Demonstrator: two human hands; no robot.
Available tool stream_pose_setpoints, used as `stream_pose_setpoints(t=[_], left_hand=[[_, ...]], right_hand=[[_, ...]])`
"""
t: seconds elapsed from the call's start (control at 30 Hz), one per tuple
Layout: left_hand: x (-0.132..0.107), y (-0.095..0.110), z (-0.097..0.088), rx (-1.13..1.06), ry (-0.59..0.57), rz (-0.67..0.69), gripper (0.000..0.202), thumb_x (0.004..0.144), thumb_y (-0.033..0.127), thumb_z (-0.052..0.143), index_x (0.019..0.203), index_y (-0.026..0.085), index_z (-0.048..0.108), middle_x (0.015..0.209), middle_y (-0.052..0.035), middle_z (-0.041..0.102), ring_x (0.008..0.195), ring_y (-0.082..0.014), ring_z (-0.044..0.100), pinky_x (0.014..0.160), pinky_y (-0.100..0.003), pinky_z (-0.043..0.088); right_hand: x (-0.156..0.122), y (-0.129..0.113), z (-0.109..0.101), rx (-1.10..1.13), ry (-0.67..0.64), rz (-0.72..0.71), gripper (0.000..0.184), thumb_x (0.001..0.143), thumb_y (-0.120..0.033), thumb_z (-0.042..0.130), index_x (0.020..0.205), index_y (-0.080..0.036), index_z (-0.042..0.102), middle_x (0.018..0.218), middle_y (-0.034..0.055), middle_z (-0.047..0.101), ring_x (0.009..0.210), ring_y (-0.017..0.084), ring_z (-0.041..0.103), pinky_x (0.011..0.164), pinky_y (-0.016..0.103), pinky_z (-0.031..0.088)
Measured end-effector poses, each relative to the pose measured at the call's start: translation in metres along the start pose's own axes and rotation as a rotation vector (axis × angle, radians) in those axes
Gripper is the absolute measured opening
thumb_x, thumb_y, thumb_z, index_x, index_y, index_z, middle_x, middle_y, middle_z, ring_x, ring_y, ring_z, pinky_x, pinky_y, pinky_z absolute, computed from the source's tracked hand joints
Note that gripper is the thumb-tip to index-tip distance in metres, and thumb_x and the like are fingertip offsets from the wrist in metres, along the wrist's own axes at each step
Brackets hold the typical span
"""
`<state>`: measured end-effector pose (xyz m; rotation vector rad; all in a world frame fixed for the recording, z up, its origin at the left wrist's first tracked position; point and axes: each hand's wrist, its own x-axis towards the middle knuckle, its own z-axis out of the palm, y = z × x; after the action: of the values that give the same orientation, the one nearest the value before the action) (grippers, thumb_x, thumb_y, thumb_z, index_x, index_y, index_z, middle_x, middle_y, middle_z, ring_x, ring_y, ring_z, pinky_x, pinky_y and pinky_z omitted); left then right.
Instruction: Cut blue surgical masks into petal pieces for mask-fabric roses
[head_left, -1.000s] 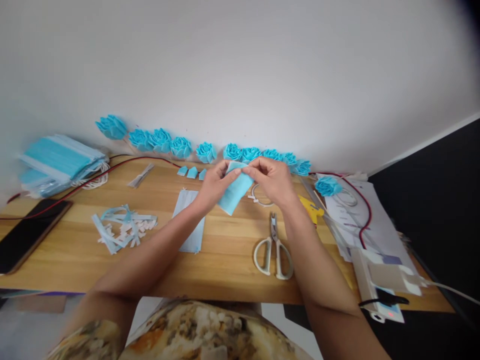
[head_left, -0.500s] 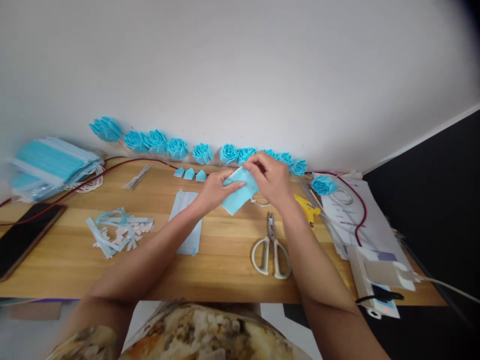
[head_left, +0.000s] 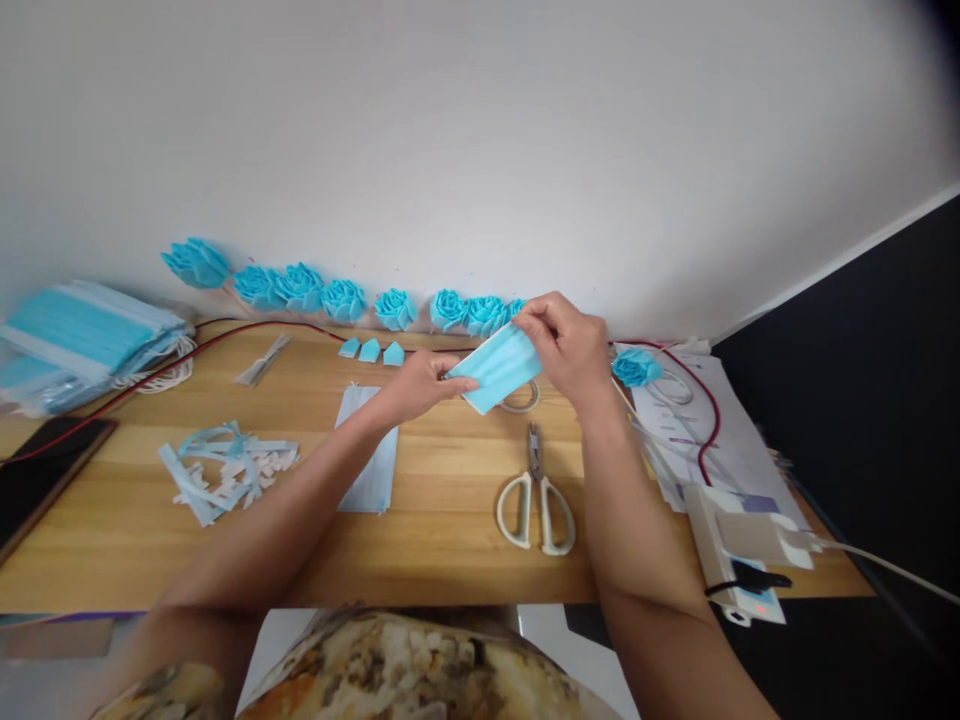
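Note:
A blue strip of face-mask fabric (head_left: 499,368) is held tilted above the table between both hands. My left hand (head_left: 427,385) pinches its lower left end, thumb on top. At the upper right end, my right hand (head_left: 566,340) grips the strip with bent fingers. Below my left forearm lies a flat pale blue mask piece (head_left: 373,465). White-handled scissors (head_left: 535,500) rest on the table under the hands, blades pointing away. Three small blue pointed pieces (head_left: 370,350) sit in a row to the left of my left hand.
Blue fabric flowers (head_left: 395,309) line the wall, and one more flower (head_left: 636,367) lies on papers at right. A stack of masks (head_left: 82,335), a phone (head_left: 49,475) and strip scraps (head_left: 225,470) are at left. A power strip (head_left: 727,550) stands at the right edge.
The blue fabric now shows as a longer strip, stretched out between the hands. My right hand has moved right, away from my left. The whole view has shifted slightly.

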<state>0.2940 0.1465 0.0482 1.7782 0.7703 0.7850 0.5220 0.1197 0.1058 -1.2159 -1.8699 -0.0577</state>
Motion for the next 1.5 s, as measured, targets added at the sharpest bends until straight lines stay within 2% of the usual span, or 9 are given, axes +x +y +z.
stream_pose_setpoints(t=[0.2, 0.4, 0.57, 0.8, 0.93, 1.03, 1.1, 1.23, 1.5], left_hand=[[-0.004, 0.024, -0.019, -0.004, -0.035, 0.085, 0.054, 0.072, 0.047, 0.086, 0.117, 0.018, 0.074, 0.121, -0.0086, 0.076, 0.113, -0.0283, 0.069, 0.098, -0.037, 0.053], [-0.004, 0.022, -0.011, 0.084, -0.056, 0.047, 0.021, 0.077, 0.036, 0.074, 0.083, 0.017, 0.072, 0.089, -0.0033, 0.076, 0.09, -0.0233, 0.068, 0.084, -0.034, 0.052], [0.0, 0.013, -0.005, -0.041, 0.039, 0.003, 0.019, 0.073, 0.033, 0.074, 0.083, 0.017, 0.073, 0.083, -0.001, 0.072, 0.082, -0.0189, 0.065, 0.075, -0.029, 0.049], [0.002, 0.017, -0.014, -0.369, 0.436, -0.029, 0.038, 0.065, 0.045, 0.087, 0.081, 0.016, 0.068, 0.072, 0.0012, 0.064, 0.064, -0.0125, 0.055, 0.061, -0.026, 0.045], [0.001, 0.02, -0.015, -0.444, 0.559, 0.046, 0.038, 0.067, 0.043, 0.09, 0.085, 0.016, 0.071, 0.078, 0.0, 0.068, 0.071, -0.0133, 0.059, 0.067, -0.026, 0.049], [0.002, 0.019, -0.014, -0.502, 0.559, 0.075, 0.04, 0.068, 0.046, 0.091, 0.087, 0.016, 0.072, 0.081, -0.0011, 0.07, 0.075, -0.0142, 0.062, 0.071, -0.026, 0.051], [0.003, 0.018, -0.013, -0.533, 0.582, 0.097, 0.042, 0.069, 0.049, 0.09, 0.085, 0.016, 0.071, 0.081, -0.0016, 0.07, 0.077, -0.0155, 0.064, 0.074, -0.027, 0.052], [0.004, 0.015, -0.007, -0.549, 0.703, 0.14, 0.04, 0.075, 0.053, 0.087, 0.084, 0.017, 0.07, 0.08, -0.0013, 0.068, 0.077, -0.0162, 0.064, 0.075, -0.029, 0.054], [0.005, 0.004, 0.005, -0.314, 0.912, 0.171, 0.029, 0.086, 0.043, 0.078, 0.078, 0.019, 0.063, 0.071, 0.0027, 0.052, 0.065, -0.011, 0.045, 0.063, -0.024, 0.04]], right_hand=[[-0.005, -0.013, 0.02, -0.126, -0.158, -0.2, 0.03, 0.107, -0.039, 0.053, 0.091, -0.022, 0.072, 0.074, -0.0003, 0.075, 0.062, 0.015, 0.064, 0.06, 0.027, 0.036], [-0.012, -0.031, 0.039, -0.036, -0.296, -0.362, 0.028, 0.109, -0.034, 0.052, 0.098, -0.022, 0.075, 0.089, 0.0028, 0.081, 0.073, 0.016, 0.071, 0.066, 0.028, 0.041], [-0.011, -0.034, 0.037, 0.073, -0.333, -0.14, 0.022, 0.103, -0.042, 0.063, 0.11, -0.025, 0.075, 0.089, 0.0019, 0.079, 0.074, 0.018, 0.069, 0.068, 0.029, 0.043], [-0.006, -0.017, 0.048, 0.552, -0.328, 0.316, 0.074, 0.081, -0.055, 0.082, 0.143, -0.024, 0.056, 0.095, 0.0032, 0.074, 0.08, 0.02, 0.068, 0.073, 0.032, 0.053], [-0.009, -0.011, 0.067, 0.832, -0.509, 0.405, 0.065, 0.071, -0.053, 0.086, 0.125, -0.022, 0.066, 0.112, 0.0081, 0.075, 0.094, 0.024, 0.07, 0.083, 0.036, 0.056], [-0.014, -0.015, 0.078, 0.669, -0.494, 0.45, 0.035, 0.074, -0.05, 0.077, 0.085, -0.018, 0.068, 0.082, 0.0016, 0.067, 0.074, 0.019, 0.06, 0.071, 0.031, 0.048], [-0.017, -0.02, 0.082, 0.502, -0.428, 0.487, 0.034, 0.075, -0.049, 0.072, 0.068, -0.019, 0.059, 0.067, -0.002, 0.053, 0.064, 0.014, 0.047, 0.062, 0.028, 0.037], [-0.023, -0.034, 0.089, 0.365, -0.392, 0.504, 0.04, 0.076, -0.053, 0.068, 0.063, -0.02, 0.051, 0.063, -0.0026, 0.041, 0.062, 0.013, 0.037, 0.058, 0.028, 0.026], [-0.034, -0.051, 0.102, 0.464, -0.498, 0.459, 0.056, 0.078, -0.07, 0.064, 0.059, -0.021, 0.044, 0.064, -0.002, 0.035, 0.064, 0.013, 0.037, 0.06, 0.028, 0.026]])
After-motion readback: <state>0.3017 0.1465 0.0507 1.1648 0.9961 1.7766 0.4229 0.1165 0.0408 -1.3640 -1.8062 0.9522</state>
